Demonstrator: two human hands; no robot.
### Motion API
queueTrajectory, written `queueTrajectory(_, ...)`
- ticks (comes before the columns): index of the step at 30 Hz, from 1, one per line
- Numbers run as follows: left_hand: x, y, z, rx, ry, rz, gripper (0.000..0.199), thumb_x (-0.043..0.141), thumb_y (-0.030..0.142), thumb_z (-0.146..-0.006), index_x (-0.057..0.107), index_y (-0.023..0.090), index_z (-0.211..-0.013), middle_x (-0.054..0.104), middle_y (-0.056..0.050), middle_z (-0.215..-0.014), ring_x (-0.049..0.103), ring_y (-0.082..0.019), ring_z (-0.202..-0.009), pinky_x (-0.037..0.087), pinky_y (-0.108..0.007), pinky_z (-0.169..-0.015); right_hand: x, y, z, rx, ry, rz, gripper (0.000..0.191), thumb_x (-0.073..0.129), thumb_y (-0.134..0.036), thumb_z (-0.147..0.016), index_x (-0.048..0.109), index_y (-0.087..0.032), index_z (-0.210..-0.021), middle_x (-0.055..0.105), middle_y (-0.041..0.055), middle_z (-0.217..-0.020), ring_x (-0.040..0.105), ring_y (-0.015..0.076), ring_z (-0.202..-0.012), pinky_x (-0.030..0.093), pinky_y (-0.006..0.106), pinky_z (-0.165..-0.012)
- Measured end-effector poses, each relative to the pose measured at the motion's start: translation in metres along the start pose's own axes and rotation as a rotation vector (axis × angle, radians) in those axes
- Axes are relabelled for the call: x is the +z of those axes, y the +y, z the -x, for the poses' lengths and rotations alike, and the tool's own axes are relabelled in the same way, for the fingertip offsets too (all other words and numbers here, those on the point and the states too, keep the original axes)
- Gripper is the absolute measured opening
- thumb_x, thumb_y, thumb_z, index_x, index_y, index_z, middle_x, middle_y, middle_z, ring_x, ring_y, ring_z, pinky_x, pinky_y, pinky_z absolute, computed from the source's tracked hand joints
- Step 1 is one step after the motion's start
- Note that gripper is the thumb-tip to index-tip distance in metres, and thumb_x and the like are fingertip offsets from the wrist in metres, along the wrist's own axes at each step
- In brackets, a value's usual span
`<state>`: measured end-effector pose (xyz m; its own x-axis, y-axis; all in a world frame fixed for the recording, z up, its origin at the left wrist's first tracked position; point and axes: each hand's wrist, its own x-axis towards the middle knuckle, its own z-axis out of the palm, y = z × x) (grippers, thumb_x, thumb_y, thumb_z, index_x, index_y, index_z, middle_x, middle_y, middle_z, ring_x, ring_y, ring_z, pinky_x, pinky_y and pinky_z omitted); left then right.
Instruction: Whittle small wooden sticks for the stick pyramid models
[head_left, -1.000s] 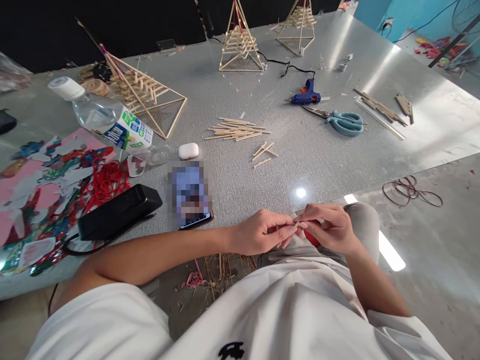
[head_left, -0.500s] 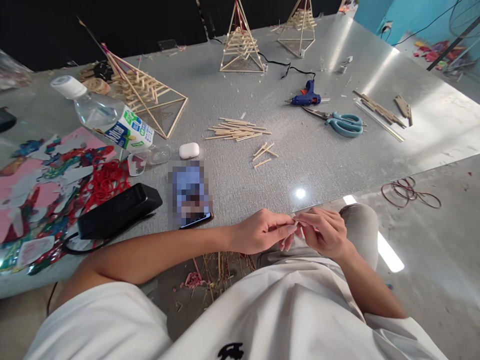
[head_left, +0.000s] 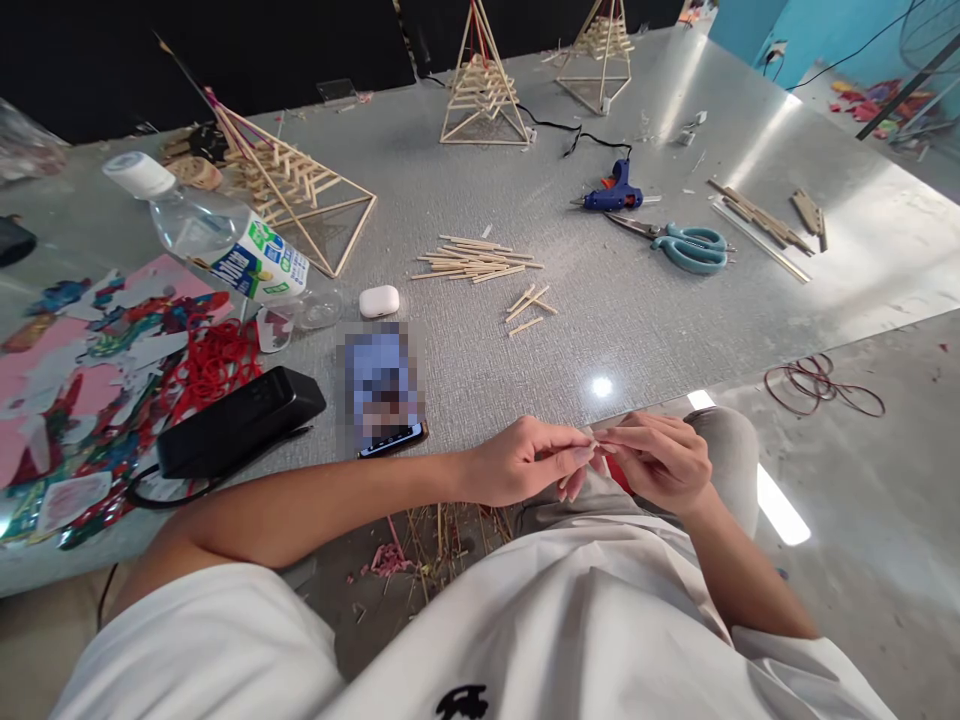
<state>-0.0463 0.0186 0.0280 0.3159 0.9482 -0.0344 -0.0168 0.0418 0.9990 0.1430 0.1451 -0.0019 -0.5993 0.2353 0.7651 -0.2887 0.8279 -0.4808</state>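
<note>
Head view, at the table's near edge: left hand (head_left: 525,462) and right hand (head_left: 660,460) meet fingertip to fingertip over the lap, both pinching a short wooden stick (head_left: 595,442), probably to steady so small a piece.
Supply: stick pile (head_left: 474,259) lies mid-table, within reach.
Tools: blue glue gun (head_left: 613,190) and scissors (head_left: 686,245) lie beyond it.
Writing: water bottle (head_left: 217,240) label is green and blue, unreadable.

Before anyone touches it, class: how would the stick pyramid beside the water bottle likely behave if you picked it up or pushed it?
The stick pyramid is an open frame of thin sticks, so probably light. Its joints look slender, so likely fragile under squeezing. Its wide flat base on the table suggests it would slide rather than tip.
</note>
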Motion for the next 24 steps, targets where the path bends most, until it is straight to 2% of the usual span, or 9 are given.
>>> queueTrajectory(6,0.001,-0.002,0.000,0.030,-0.023,0.011,0.047,0.047,0.055,-0.111,0.063,0.016,-0.089,0.065,-0.003,-0.075,0.060,-0.012,-0.069,0.049,-0.025,-0.067,0.003,-0.002,0.004,-0.019,-0.004,0.075,0.030,0.063,-0.002,-0.096,0.070,-0.021,-0.119,0.069,-0.0025,-0.067,0.053,0.0108,-0.049,0.043,0.025,-0.050)
queueTrajectory(11,0.000,-0.001,0.001,0.016,-0.023,-0.050,0.041,0.046,0.049,-0.111,0.065,0.015,-0.099,0.064,-0.002,-0.073,0.057,-0.012,-0.066,0.046,-0.025,-0.065,0.002,0.002,0.009,-0.013,-0.009,0.118,0.024,0.060,-0.004,-0.098,0.066,-0.022,-0.113,0.065,-0.0042,-0.066,0.052,0.0107,-0.050,0.043,0.025,-0.052)
queueTrajectory(15,-0.001,0.000,0.004,-0.041,0.016,-0.072,0.036,0.048,0.044,-0.109,0.060,0.017,-0.088,0.050,0.005,-0.064,0.042,-0.009,-0.057,0.035,-0.023,-0.056,0.000,-0.004,0.020,0.073,-0.026,0.031,0.022,0.047,-0.006,-0.101,0.055,-0.023,-0.112,0.063,-0.0016,-0.075,0.053,0.0119,-0.056,0.044,0.025,-0.055)
queueTrajectory(19,-0.001,0.003,0.003,-0.074,0.056,-0.049,0.042,0.052,0.050,-0.105,0.048,0.020,-0.075,0.034,0.008,-0.063,0.029,-0.008,-0.056,0.025,-0.023,-0.052,-0.005,-0.013,0.043,0.089,-0.073,-0.038,0.017,0.034,-0.013,-0.105,0.044,-0.025,-0.100,0.053,-0.0047,-0.068,0.041,0.0118,-0.051,0.039,0.026,-0.054)
queueTrajectory(22,0.000,0.004,0.001,-0.091,0.057,-0.061,0.047,0.055,0.057,-0.103,0.046,0.021,-0.073,0.031,0.009,-0.061,0.027,-0.008,-0.056,0.023,-0.023,-0.051,-0.010,-0.008,0.068,0.127,-0.186,0.093,0.020,0.035,-0.016,-0.106,0.039,-0.027,-0.089,0.046,-0.0075,-0.060,0.038,0.0118,-0.047,0.035,0.026,-0.054)
queueTrajectory(24,0.000,0.004,0.001,-0.097,0.056,-0.065,0.051,0.056,0.061,-0.101,0.046,0.021,-0.072,0.032,0.009,-0.060,0.028,-0.008,-0.055,0.023,-0.024,-0.051,-0.014,0.003,0.083,0.258,-0.325,0.257,0.021,0.041,-0.017,-0.106,0.041,-0.026,-0.086,0.050,-0.0067,-0.058,0.043,0.0118,-0.045,0.032,0.027,-0.052)
